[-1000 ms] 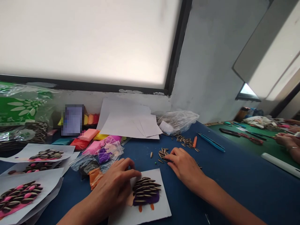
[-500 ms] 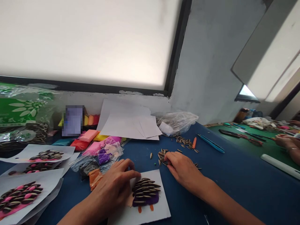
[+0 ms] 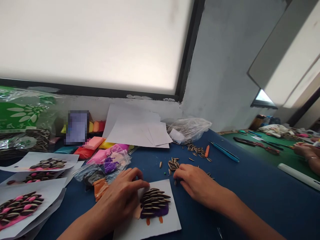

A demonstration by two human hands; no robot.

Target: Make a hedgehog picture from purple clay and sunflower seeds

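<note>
My left hand [image 3: 122,195] rests on the left side of a white paper card [image 3: 170,223], fingers bent and apart, index fingertip near the card's top edge. On the card is a hedgehog figure [image 3: 155,203]: purple clay body, rows of striped sunflower seeds as spines, a peach face partly behind my hand, two orange feet. My right hand [image 3: 196,181] is just right of the card, over the blue table. Its fingers are pinched on a sunflower seed [image 3: 175,182], whose tip shows below them. A small pile of loose seeds [image 3: 173,163] lies right beside these fingers.
Finished seed cards [image 3: 22,208] lie at left, before a bag of seeds [image 3: 27,123]. Clay packets [image 3: 110,160] and white sheets [image 3: 137,130] sit behind. An orange stick [image 3: 207,151] and blue tweezers [image 3: 225,152] lie at right. Another person's hands [image 3: 306,150] are at the green table.
My right hand has drawn back slightly toward me from the seed pile, with a seed now showing under its fingertips. My left hand stays on the card.
</note>
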